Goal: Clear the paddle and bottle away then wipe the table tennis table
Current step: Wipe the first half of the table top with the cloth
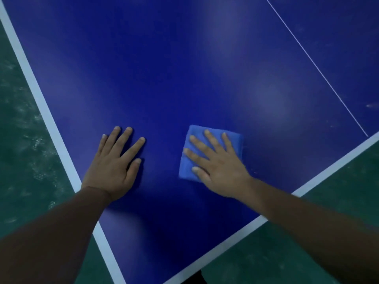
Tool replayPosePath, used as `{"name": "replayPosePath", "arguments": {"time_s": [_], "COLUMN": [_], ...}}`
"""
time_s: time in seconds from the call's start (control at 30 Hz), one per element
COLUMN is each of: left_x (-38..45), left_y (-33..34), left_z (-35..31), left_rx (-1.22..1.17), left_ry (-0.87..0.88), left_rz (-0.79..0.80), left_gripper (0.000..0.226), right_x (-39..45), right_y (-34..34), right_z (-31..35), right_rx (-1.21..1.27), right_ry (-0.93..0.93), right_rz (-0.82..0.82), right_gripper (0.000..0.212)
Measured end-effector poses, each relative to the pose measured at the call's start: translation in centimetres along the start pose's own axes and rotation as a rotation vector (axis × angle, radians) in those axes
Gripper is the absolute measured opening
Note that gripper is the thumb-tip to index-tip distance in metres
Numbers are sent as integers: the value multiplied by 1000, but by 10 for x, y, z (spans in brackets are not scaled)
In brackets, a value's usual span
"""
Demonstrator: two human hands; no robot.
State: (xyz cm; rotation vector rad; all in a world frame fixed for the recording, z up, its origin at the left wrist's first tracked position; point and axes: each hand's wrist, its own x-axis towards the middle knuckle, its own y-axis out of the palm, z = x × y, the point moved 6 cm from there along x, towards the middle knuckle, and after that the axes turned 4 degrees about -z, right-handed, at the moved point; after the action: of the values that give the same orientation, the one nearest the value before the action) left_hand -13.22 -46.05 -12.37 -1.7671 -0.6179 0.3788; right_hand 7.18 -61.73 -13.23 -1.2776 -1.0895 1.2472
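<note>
**A:** What are the fingers doing?

**B:** The right hand (217, 167) lies flat with straight, spread fingers (213, 140) pressing on a folded blue cloth (211, 152). The cloth is a soft, slightly fuzzy square, lighter blue than the surface beneath it. The palm hangs over its near right edge. The left hand (114, 162) is also flat, fingers straight and slightly fanned, palm resting straight on the bare tabletop and holding nothing.

**A:** And what is under them?

**B:** A table tennis table (184, 68), smooth, hard and deep blue, with soft glossy patches where light reflects. A wide white border stripe (41, 99) runs along its edges, meeting at the corner nearest the person. A thin white centre line (315, 66) crosses the upper right. The two hands sit near that corner, apart from each other, the cloth to the right.

**A:** Anything around the table?

**B:** A green floor (24, 150), scuffed and mottled with pale marks, shows on the left and lower right. Both bare forearms reach in from the bottom, crossing the table's edges and hiding parts of the border stripe.
</note>
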Motion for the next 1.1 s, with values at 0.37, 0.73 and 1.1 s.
{"name": "replayPosePath", "arguments": {"time_s": [0.37,0.73,1.1], "left_x": [-2,-2,-13], "left_y": [1,2,-5], "left_z": [2,3,-27], "left_rx": [-4,6,102], "left_ry": [4,-4,-97], "left_rz": [-5,-15,1], "left_gripper": [54,57,68], "right_x": [-27,-108,-154], "right_y": [3,-6,1], "right_z": [-9,-126,-147], "right_rx": [15,142,172], "right_ry": [345,1144,1124], "right_rz": [-124,-175,-89], "right_gripper": [53,58,54]}}
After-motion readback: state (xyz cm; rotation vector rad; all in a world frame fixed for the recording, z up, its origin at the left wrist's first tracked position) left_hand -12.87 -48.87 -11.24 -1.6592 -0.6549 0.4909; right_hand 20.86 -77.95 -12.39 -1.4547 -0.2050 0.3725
